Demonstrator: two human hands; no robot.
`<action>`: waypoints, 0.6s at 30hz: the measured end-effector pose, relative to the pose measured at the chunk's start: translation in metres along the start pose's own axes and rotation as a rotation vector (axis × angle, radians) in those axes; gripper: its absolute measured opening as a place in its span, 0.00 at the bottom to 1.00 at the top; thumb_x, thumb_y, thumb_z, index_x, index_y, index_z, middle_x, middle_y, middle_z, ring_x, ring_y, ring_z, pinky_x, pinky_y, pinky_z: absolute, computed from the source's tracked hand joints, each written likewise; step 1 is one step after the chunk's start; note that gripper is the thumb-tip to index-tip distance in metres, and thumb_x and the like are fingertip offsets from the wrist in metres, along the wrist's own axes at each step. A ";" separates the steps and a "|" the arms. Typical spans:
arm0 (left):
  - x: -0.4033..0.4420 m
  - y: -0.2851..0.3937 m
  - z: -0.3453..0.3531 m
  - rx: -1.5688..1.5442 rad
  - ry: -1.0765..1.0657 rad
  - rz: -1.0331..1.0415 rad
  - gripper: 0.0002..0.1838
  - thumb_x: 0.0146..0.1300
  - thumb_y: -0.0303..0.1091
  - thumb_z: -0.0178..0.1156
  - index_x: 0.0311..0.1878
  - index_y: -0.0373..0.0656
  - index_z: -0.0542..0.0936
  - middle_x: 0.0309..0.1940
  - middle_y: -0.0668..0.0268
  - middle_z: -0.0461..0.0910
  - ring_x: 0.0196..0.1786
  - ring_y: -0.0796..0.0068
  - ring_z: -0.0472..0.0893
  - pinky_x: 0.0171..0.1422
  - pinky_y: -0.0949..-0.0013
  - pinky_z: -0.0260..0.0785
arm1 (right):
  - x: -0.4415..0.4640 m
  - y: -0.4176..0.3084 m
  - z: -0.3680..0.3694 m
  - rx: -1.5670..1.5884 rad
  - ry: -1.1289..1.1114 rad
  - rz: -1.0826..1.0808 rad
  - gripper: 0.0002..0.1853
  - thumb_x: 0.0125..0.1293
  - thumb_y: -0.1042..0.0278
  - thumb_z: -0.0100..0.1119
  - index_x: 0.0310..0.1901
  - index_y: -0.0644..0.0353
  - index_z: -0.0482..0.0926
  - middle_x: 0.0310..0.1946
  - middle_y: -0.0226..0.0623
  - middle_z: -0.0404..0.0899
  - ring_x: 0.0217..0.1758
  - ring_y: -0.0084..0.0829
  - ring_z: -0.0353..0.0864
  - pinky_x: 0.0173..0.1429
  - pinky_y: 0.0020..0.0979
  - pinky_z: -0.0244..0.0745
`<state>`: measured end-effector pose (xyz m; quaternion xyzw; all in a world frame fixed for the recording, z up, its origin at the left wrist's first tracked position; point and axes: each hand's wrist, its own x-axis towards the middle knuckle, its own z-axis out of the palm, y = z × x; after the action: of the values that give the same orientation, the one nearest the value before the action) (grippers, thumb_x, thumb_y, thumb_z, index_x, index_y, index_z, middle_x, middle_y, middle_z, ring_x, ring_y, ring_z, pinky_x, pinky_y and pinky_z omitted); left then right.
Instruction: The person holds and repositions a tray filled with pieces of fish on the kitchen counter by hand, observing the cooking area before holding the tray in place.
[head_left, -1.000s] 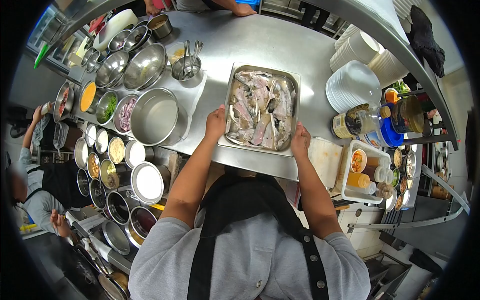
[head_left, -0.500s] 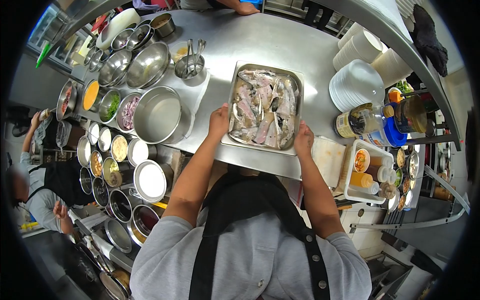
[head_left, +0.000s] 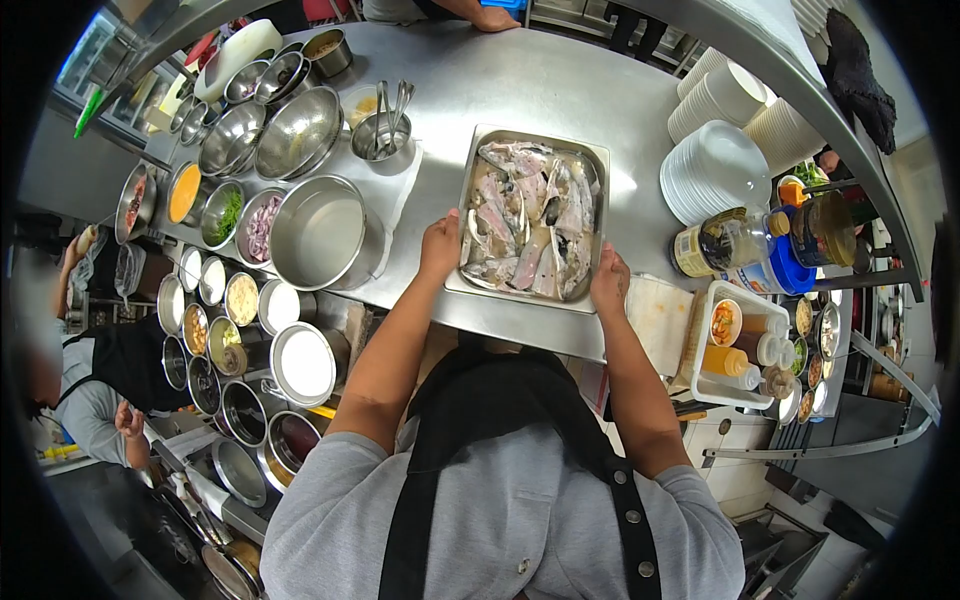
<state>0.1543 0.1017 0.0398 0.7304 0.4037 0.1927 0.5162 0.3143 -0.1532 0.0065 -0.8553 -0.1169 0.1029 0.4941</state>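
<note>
A rectangular metal tray [head_left: 603, 190] stands near the front edge of the steel table [head_left: 440, 65]. Pieces of raw fish [head_left: 530, 215] in a cloudy liquid fill it. My left hand [head_left: 441, 246] grips the tray's left side near the front corner. On the right side, my right hand [head_left: 610, 281] holds the same tray, its fingers against the rim. Left of the tray are a large steel pot [head_left: 320, 232] and a small pot [head_left: 384, 145] with ladles in it.
Steel bowls [head_left: 298, 132] and food containers crowd the left. White bowls [head_left: 715, 175], bottles [head_left: 730, 240] and a white basket [head_left: 698, 340] of sauces stand right. A co-worker [head_left: 110, 370] is at far left; another person's hand [head_left: 495, 19] rests on the far table edge.
The view has shifted slightly, so the table's contents sit a little further right in it. Both my hands stay on the tray. The co-worker at far left has moved a little.
</note>
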 end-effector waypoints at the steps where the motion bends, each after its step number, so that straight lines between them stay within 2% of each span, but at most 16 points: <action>1: 0.001 -0.002 0.001 -0.004 -0.004 -0.016 0.28 0.71 0.50 0.44 0.29 0.31 0.77 0.21 0.52 0.76 0.26 0.61 0.75 0.39 0.62 0.67 | 0.000 0.000 0.000 0.008 -0.007 0.008 0.25 0.74 0.53 0.38 0.36 0.69 0.77 0.28 0.37 0.79 0.33 0.28 0.73 0.43 0.30 0.68; 4: 0.003 -0.005 0.001 -0.008 -0.011 -0.040 0.28 0.71 0.50 0.44 0.29 0.31 0.77 0.20 0.53 0.76 0.26 0.62 0.74 0.39 0.62 0.67 | 0.000 0.001 0.004 0.088 0.037 -0.005 0.26 0.73 0.52 0.39 0.30 0.69 0.74 0.22 0.47 0.73 0.27 0.38 0.70 0.38 0.38 0.66; 6: 0.002 -0.004 0.001 -0.003 -0.007 -0.022 0.29 0.71 0.50 0.45 0.28 0.31 0.76 0.20 0.53 0.76 0.26 0.63 0.74 0.39 0.63 0.67 | 0.000 0.002 0.004 0.047 0.054 -0.007 0.26 0.73 0.52 0.39 0.30 0.69 0.74 0.22 0.48 0.74 0.28 0.40 0.71 0.38 0.39 0.66; 10: 0.002 -0.007 0.002 -0.022 -0.009 -0.012 0.29 0.71 0.52 0.46 0.27 0.32 0.75 0.19 0.59 0.73 0.26 0.70 0.70 0.39 0.65 0.66 | 0.000 0.001 0.004 0.049 0.069 -0.010 0.25 0.73 0.53 0.39 0.31 0.69 0.75 0.23 0.50 0.74 0.29 0.44 0.72 0.39 0.40 0.67; 13: 0.002 -0.005 0.000 -0.016 -0.015 -0.027 0.29 0.70 0.52 0.46 0.27 0.32 0.75 0.19 0.59 0.73 0.26 0.70 0.70 0.39 0.66 0.66 | 0.001 0.002 0.001 0.009 -0.002 0.025 0.24 0.74 0.53 0.39 0.38 0.69 0.77 0.29 0.38 0.80 0.34 0.29 0.74 0.44 0.30 0.68; 16: 0.001 -0.004 0.000 -0.021 -0.014 -0.032 0.29 0.70 0.52 0.46 0.27 0.32 0.75 0.19 0.59 0.74 0.26 0.71 0.70 0.39 0.66 0.66 | -0.001 -0.002 0.003 0.017 0.068 -0.013 0.25 0.73 0.53 0.39 0.32 0.69 0.75 0.24 0.50 0.75 0.29 0.44 0.73 0.40 0.39 0.67; 18: 0.003 -0.008 0.001 -0.015 -0.010 -0.008 0.29 0.70 0.52 0.46 0.27 0.32 0.75 0.19 0.59 0.74 0.26 0.71 0.70 0.39 0.66 0.66 | -0.004 -0.009 0.001 0.014 0.062 0.013 0.25 0.73 0.53 0.39 0.32 0.69 0.75 0.25 0.50 0.75 0.29 0.44 0.73 0.40 0.39 0.67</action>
<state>0.1538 0.1047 0.0317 0.7257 0.4027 0.1901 0.5245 0.3092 -0.1490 0.0142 -0.8553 -0.0950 0.0806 0.5030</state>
